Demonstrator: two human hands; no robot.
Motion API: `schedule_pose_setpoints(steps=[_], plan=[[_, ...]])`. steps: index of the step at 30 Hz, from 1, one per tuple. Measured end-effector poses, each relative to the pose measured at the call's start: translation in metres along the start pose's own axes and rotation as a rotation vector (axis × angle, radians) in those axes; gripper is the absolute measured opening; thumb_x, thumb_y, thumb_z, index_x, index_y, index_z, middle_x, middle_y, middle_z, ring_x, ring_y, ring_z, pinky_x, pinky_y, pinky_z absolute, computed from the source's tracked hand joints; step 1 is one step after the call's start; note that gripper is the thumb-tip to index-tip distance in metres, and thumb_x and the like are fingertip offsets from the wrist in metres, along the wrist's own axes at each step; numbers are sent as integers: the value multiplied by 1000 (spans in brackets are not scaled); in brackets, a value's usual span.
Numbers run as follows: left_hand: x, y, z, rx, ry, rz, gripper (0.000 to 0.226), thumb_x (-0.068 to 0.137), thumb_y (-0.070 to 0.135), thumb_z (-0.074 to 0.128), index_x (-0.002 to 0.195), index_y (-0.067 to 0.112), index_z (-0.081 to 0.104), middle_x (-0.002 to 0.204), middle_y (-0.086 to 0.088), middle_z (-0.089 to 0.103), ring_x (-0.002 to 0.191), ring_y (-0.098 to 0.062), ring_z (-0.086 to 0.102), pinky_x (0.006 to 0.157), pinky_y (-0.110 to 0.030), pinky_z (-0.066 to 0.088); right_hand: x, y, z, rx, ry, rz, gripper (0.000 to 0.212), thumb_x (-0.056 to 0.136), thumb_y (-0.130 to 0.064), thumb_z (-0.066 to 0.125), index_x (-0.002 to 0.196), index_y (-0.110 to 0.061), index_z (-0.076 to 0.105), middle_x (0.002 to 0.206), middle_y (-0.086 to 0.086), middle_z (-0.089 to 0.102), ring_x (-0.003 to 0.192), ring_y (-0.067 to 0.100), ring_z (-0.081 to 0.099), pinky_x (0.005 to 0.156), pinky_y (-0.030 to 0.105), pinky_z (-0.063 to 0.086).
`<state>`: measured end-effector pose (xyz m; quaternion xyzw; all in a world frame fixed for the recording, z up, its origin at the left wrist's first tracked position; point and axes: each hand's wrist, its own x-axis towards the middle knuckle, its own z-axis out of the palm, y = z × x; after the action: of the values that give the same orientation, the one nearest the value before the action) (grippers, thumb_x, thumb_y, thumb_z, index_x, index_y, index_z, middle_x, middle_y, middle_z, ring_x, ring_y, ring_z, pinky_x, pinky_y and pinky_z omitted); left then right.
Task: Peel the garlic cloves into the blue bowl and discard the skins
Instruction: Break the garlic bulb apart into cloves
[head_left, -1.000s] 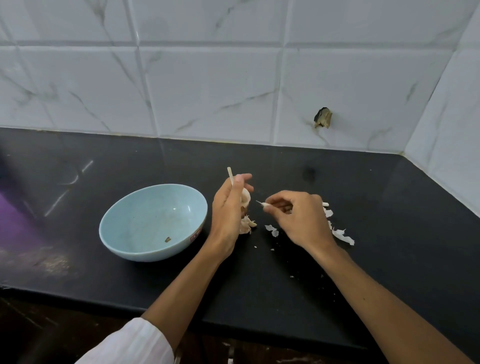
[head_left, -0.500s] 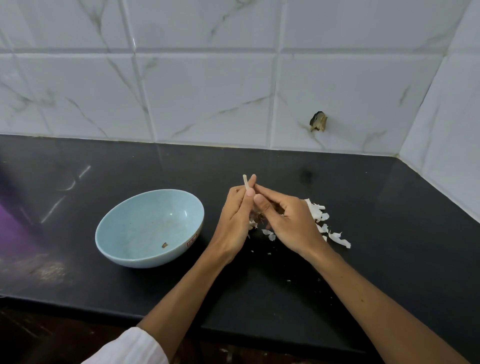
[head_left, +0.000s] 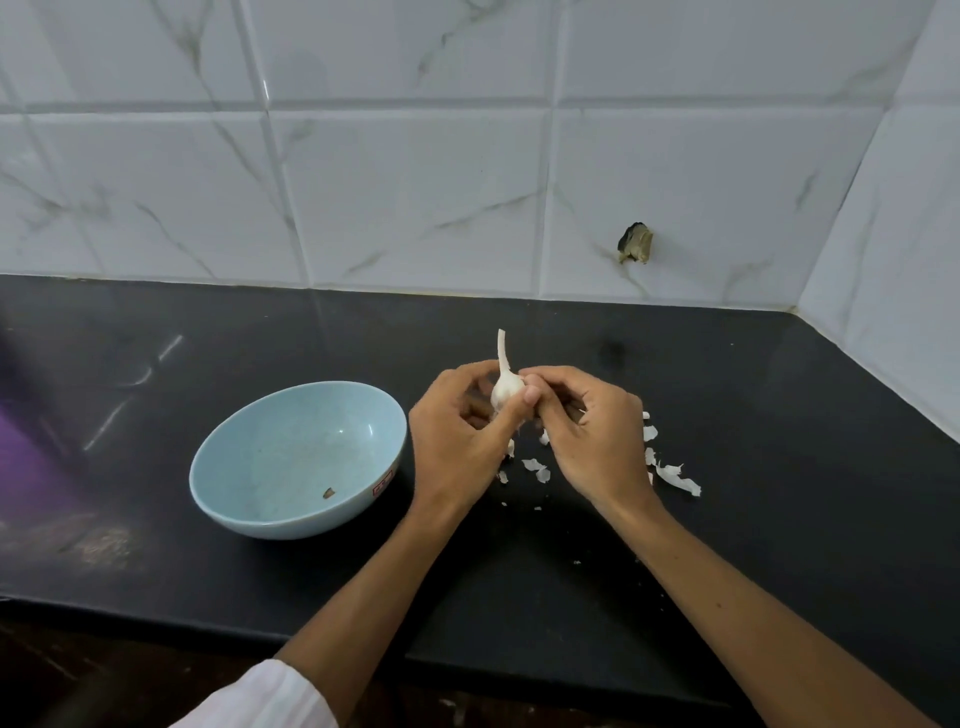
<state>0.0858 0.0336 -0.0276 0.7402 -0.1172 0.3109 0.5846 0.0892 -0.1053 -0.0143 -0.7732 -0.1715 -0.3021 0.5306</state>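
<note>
A white garlic bulb (head_left: 505, 385) with a long upright stem is held above the black counter (head_left: 779, 415). My left hand (head_left: 460, 441) grips it from the left, thumb pressed against its side. My right hand (head_left: 592, 436) pinches the bulb's right side with its fingertips. The blue bowl (head_left: 296, 457) sits on the counter left of my hands; it holds only a small brown scrap (head_left: 328, 492). Several white garlic skins (head_left: 675, 475) lie scattered on the counter under and to the right of my hands.
A white marble-tiled wall (head_left: 415, 182) runs behind the counter and turns forward at the right corner. A broken hole (head_left: 635, 243) marks one tile. The counter's front edge (head_left: 156, 616) runs just below the bowl. A purple blur (head_left: 21, 457) shows at far left.
My right hand, which was apart holding a bit of skin, has come to the bulb and pinches it. The bulb has turned so its white body shows between both hands.
</note>
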Motion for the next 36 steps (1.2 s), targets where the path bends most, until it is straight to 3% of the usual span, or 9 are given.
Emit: schedule_pose_setpoints(steps=[4, 8, 12, 15, 18, 22, 27, 30, 36], plan=[[-1, 5, -1, -5, 10, 36, 25, 91, 36, 74, 112, 21, 77, 93, 5, 76, 82, -16, 75, 72, -39, 63, -1, -2, -1, 52, -19, 50, 16, 99, -23, 65, 108, -15, 75, 95, -13, 75, 87, 2, 72, 72, 19, 57], [-1, 5, -1, 97, 11, 162, 20, 95, 25, 72, 113, 18, 77, 86, 4, 74, 78, -13, 72, 70, -25, 60, -4, -1, -1, 53, -175, 107, 29, 107, -30, 48, 122, -21, 71, 89, -6, 76, 83, 5, 72, 74, 22, 57], [-1, 3, -1, 143, -14, 220, 23, 92, 28, 74, 109, 13, 80, 81, 3, 72, 72, -11, 68, 65, -17, 54, -11, 1, 5, -71, -87, -53, 31, 107, -23, 41, 107, -9, 69, 69, -11, 65, 64, 6, 64, 57, 19, 49], [0, 2, -1, 78, -20, 186, 22, 89, 23, 77, 108, 12, 80, 79, 3, 70, 70, -9, 66, 65, -13, 50, -13, 0, 10, -100, -37, -71, 36, 105, -24, 38, 101, -5, 68, 63, -21, 55, 59, -1, 59, 55, 8, 39], [-1, 2, -2, 57, -29, 158, 21, 88, 20, 78, 108, 12, 80, 77, 4, 69, 69, -5, 64, 64, -11, 48, -14, 1, 13, -113, -16, -87, 37, 105, -22, 37, 97, -3, 68, 60, -18, 54, 59, 3, 59, 52, 11, 39], [-3, 1, 1, 41, -33, 87, 14, 91, 20, 76, 103, 13, 80, 84, 4, 73, 74, -11, 70, 67, -23, 58, -17, 3, 16, -123, -29, -46, 33, 106, -22, 40, 97, -4, 66, 71, -2, 66, 70, 11, 63, 56, 17, 45], [-4, 7, 7, 62, -26, 40, 45, 95, 50, 51, 81, 8, 54, 65, -1, 57, 57, -14, 53, 54, -26, 43, -21, -2, 19, -138, -110, -71, 21, 107, -19, 44, 94, -17, 61, 72, -21, 56, 69, -3, 59, 61, 10, 40], [-4, 7, 6, 89, -76, -9, 37, 98, 59, 42, 78, 28, 50, 59, 10, 56, 54, -8, 53, 54, -25, 43, -22, -5, 20, -93, -141, -67, 21, 107, -18, 44, 100, -13, 63, 77, -19, 58, 73, 0, 62, 63, 9, 42], [-6, 5, 11, 62, -115, -74, 48, 107, 42, 36, 76, 9, 51, 61, -3, 58, 57, -23, 53, 55, -47, 47, -21, -3, 23, -139, -175, -27, 35, 108, -35, 35, 99, -10, 59, 78, -6, 65, 71, 9, 63, 63, 21, 47]])
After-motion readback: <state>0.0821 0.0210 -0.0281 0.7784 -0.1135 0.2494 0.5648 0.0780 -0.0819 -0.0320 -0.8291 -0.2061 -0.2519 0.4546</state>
